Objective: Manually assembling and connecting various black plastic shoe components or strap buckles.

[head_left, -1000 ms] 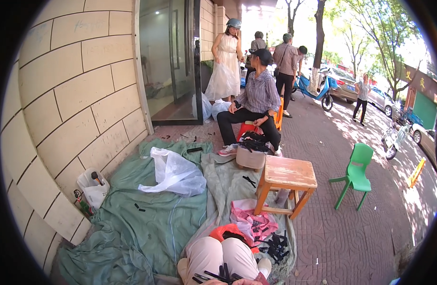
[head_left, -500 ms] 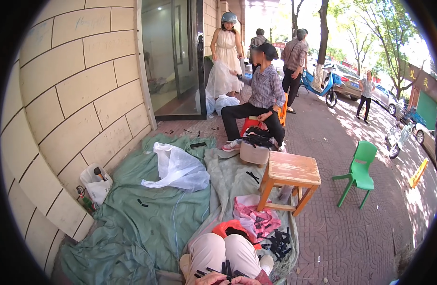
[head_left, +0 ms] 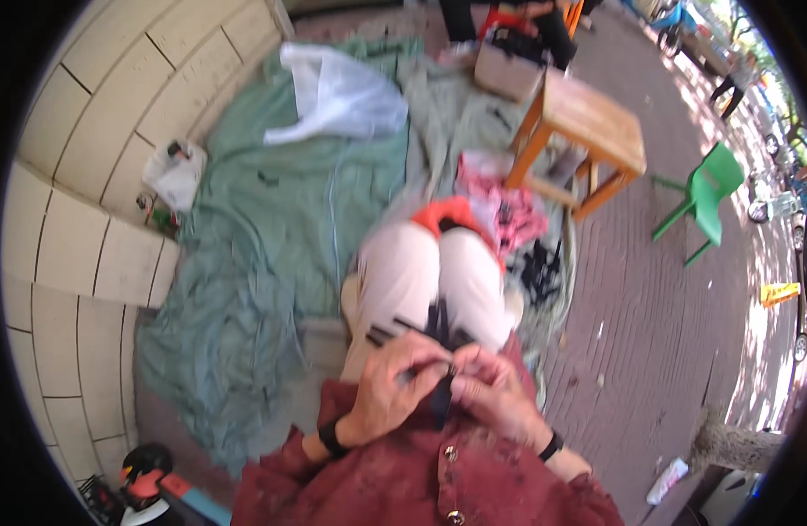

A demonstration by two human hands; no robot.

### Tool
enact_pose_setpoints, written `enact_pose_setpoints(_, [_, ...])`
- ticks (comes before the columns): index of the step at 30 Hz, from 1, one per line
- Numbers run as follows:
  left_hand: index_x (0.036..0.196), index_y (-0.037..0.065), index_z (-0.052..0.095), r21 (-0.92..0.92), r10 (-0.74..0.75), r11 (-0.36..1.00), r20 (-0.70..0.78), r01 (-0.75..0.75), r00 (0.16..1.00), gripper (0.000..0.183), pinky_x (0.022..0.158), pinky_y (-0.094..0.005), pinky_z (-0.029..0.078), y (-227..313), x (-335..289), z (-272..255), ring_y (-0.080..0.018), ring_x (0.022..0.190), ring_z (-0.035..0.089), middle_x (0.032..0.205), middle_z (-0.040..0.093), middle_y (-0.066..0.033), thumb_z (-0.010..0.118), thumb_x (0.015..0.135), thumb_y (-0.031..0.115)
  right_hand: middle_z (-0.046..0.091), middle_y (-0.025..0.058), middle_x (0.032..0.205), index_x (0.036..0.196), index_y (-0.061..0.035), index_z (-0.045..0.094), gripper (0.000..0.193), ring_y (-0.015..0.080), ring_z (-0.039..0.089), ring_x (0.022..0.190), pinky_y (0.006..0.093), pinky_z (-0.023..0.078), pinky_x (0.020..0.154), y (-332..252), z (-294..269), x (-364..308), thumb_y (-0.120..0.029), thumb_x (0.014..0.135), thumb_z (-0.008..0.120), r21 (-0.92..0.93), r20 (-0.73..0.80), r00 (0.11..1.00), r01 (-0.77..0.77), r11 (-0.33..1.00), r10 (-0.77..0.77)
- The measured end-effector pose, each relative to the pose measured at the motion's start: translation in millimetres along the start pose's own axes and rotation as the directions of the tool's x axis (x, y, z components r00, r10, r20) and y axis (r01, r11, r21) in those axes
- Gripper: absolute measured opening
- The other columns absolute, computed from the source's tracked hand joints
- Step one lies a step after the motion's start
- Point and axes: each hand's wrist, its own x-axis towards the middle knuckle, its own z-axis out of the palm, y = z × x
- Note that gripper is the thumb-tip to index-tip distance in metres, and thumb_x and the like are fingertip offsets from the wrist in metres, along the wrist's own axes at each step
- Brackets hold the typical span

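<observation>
My left hand (head_left: 393, 386) and my right hand (head_left: 500, 394) meet above my lap, fingertips pinched together. Between them is a small black strip-like piece (head_left: 440, 401), partly hidden by the fingers and blurred. Several similar black strips (head_left: 438, 323) lie on my light trousers (head_left: 399, 272), just beyond the hands. An orange cloth or bag (head_left: 446, 212) with something dark in it sits at my knees. A pile of black pieces (head_left: 540, 270) lies to the right of my legs, beside a pink patterned bag (head_left: 519, 215).
Green sheeting (head_left: 272, 219) covers the ground, with a white plastic bag (head_left: 342, 96) on it. A wooden stool (head_left: 594, 118) stands ahead right, a green chair (head_left: 715, 193) farther right. A tiled wall (head_left: 88, 184) runs along the left. Another seated person's legs (head_left: 557, 35) show at the top.
The view has tilted down, bringing both my hands and forearms fully into sight. The seated person and those standing behind have mostly left the picture. My fingers remain together over the lap.
</observation>
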Motion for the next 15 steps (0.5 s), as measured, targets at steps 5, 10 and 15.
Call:
enact_pose_setpoints(5, [0.100,-0.003,0.063,-0.290,-0.097,0.950,0.093,0.120,0.991,0.011,0.078,-0.0264,0.051,-17.1,-11.7,2.8,-0.0145,0.088,0.061,0.099,0.061,-0.0093,0.063,0.089,-0.001,0.063,0.0027,0.097,0.106,-0.0023,0.058,0.022,0.0106,0.062,0.086,0.0263,0.053,0.078,2.2,-1.0,5.9,0.003,0.086,0.068,-0.019,-0.014,0.998,0.066,0.998,-0.066])
enact_pose_setpoints(10, [0.103,-0.004,0.061,-0.436,-0.168,0.872,0.157,0.221,0.973,0.013,0.086,-0.0294,0.050,-18.6,-14.9,3.8,-0.0156,0.095,0.060,0.099,0.061,-0.0100,0.060,0.091,-0.003,0.063,0.0041,0.096,0.104,-0.0016,0.060,0.023,0.0111,0.062,0.085,0.0264,0.053,0.078,7.2,-3.1,2.6,0.004,0.084,0.069,-0.148,-0.057,0.988,0.135,0.980,-0.145])
enact_pose_setpoints(15, [0.118,-0.002,0.052,-0.502,-0.232,0.792,0.277,0.347,0.932,0.028,0.089,-0.0314,0.050,-17.6,-21.4,2.3,-0.0171,0.099,0.060,0.112,0.056,-0.0106,0.059,0.092,0.001,0.063,0.0044,0.095,0.101,-0.0004,0.063,0.021,0.0101,0.059,0.085,0.0252,0.050,0.078,5.9,-2.6,0.8,0.006,0.082,0.071,-0.298,-0.050,0.959,0.251,0.921,-0.277])
